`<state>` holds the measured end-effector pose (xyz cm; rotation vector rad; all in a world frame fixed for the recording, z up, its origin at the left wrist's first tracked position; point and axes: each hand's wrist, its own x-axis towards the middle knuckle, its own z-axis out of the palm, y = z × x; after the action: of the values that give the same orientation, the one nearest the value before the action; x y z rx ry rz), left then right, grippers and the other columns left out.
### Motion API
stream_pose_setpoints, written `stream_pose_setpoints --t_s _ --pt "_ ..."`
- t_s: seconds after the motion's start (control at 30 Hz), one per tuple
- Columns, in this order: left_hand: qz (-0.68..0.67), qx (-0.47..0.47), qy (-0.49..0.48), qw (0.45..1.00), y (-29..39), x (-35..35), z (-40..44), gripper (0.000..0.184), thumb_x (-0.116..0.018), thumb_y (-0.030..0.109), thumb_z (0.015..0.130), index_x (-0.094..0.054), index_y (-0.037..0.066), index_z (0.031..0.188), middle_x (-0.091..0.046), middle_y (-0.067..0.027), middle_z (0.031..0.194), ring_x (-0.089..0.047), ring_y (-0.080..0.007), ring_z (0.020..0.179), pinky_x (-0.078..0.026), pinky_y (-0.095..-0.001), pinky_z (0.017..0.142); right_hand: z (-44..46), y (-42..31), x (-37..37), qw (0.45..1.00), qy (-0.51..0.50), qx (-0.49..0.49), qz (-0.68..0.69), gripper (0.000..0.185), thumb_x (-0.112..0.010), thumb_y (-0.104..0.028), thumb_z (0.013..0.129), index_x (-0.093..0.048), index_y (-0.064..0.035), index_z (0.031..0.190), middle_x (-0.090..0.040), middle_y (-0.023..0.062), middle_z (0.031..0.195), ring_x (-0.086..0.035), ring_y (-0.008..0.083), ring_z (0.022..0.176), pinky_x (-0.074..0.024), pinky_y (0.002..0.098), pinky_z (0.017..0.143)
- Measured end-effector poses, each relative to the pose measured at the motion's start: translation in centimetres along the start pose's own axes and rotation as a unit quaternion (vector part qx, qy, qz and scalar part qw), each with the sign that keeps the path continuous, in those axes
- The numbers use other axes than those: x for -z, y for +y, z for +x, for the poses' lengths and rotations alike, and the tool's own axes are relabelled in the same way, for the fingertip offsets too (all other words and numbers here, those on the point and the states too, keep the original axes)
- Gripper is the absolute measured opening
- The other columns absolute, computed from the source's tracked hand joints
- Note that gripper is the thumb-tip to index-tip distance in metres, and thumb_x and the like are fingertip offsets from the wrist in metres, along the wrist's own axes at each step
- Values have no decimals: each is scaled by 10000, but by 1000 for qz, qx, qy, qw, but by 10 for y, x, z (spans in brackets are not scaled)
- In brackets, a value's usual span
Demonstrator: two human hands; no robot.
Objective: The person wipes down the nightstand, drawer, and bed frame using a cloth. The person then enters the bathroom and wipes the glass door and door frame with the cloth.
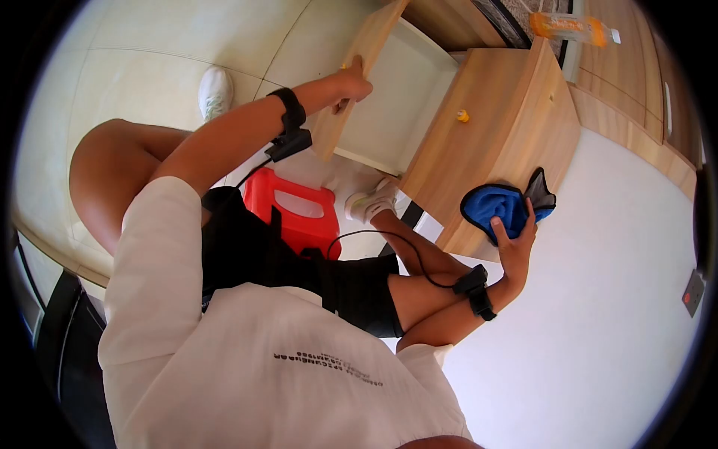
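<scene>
My left hand [353,84] grips the wooden front panel [380,36] of a pulled-out drawer, next to its small yellow knob [344,67]. The inside of that drawer [396,97] is pale. My right hand [516,243] has its thumb and fingers on a blue cloth [496,209] with dark edging and a grey side. The cloth is bunched against a wooden panel [523,142] of the cabinet. Part of it is hidden behind my fingers. A black strap with a small device is around each wrist.
Another wooden front with a yellow knob [462,116] lies between my hands. A red plastic stool [318,198] stands by my legs. At the upper right is a bottle with an orange label [565,28]. A white wall [591,299] bounds the right side, bearing a socket [692,293].
</scene>
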<state>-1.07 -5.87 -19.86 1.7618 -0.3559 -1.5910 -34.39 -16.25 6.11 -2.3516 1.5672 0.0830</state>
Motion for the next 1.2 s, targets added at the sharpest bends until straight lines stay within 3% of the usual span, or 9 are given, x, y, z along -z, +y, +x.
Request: stream_pose_setpoints --t_s 0.23,0.47,0.57,0.67,0.77,0.83,1.0,1.17,1.2 --pt "-9 -2 -13 1000 8 -41 8 1022 -506 19 707 67 185 1537 -541 -265 981 -537 -291 545 -504 -474 469 -1 0 1 1000 7 2 25 859 -827 -324 743 -382 -131 1453 -417 225 1378 -385 359 1301 -334 443 1084" --pt "37 -2 -18 999 8 -57 20 1027 -530 63 738 104 174 1539 -556 -230 922 -542 -267 561 -526 -456 504 -1 6 2 1000 14 17 9 831 -816 -333 761 -394 -126 1447 -422 226 1377 -391 366 1293 -341 437 1077" --pt "19 -30 -42 998 3 -63 33 1046 -625 149 786 102 173 1538 -561 -206 873 -543 -256 564 -548 -451 539 4 22 0 999 33 -7 19 794 -771 -382 803 -394 -110 1447 -425 235 1376 -407 384 1294 -340 431 1080" --pt "1 -15 -83 996 9 -65 29 1044 -659 363 838 92 170 1537 -558 -220 1034 -581 -263 654 -566 -445 575 5 42 1 995 51 -83 19 759 -689 -465 855 -393 -93 1447 -425 246 1378 -424 400 1295 -344 429 1079" --pt "-27 -12 -88 996 26 -69 19 938 -499 588 901 51 185 1544 -477 -231 1277 -618 -286 827 -577 -434 617 8 49 -1 990 69 -120 -22 680 -569 -511 917 -419 -89 1430 -453 265 1349 -463 412 1263 -377 443 1052" --pt "-85 -50 -189 977 17 -74 35 849 -330 690 913 -22 221 1550 -331 -233 1446 -594 -325 1024 -580 -430 675 3 25 -7 985 95 -116 -90 589 -549 -453 936 -471 -93 1394 -509 271 1281 -514 429 1191 -417 457 1004" --pt "-148 -42 -207 966 13 -93 27 778 -298 685 929 -85 260 1545 -291 -189 1496 -508 -342 1212 -572 -421 780 -6 -18 -13 988 114 -2 -99 485 -592 -329 912 -534 -124 1348 -570 225 1211 -564 428 1103 -474 447 918" --pt "-81 -114 -207 968 15 -114 57 712 -328 592 969 -41 297 1550 -260 -173 1529 -475 -346 1277 -565 -406 835 16 22 -3 988 116 101 32 677 -601 -114 843 -373 -199 1475 -547 176 1336 -594 387 1093 -489 421 888" --pt "-86 -100 -179 975 16 -118 56 704 -346 563 973 -29 310 1549 -266 -168 1533 -513 -354 1236 -568 -406 826 17 25 2 996 82 5 44 784 -581 -63 805 -279 -201 1516 -550 193 1341 -616 387 1065 -494 413 877"
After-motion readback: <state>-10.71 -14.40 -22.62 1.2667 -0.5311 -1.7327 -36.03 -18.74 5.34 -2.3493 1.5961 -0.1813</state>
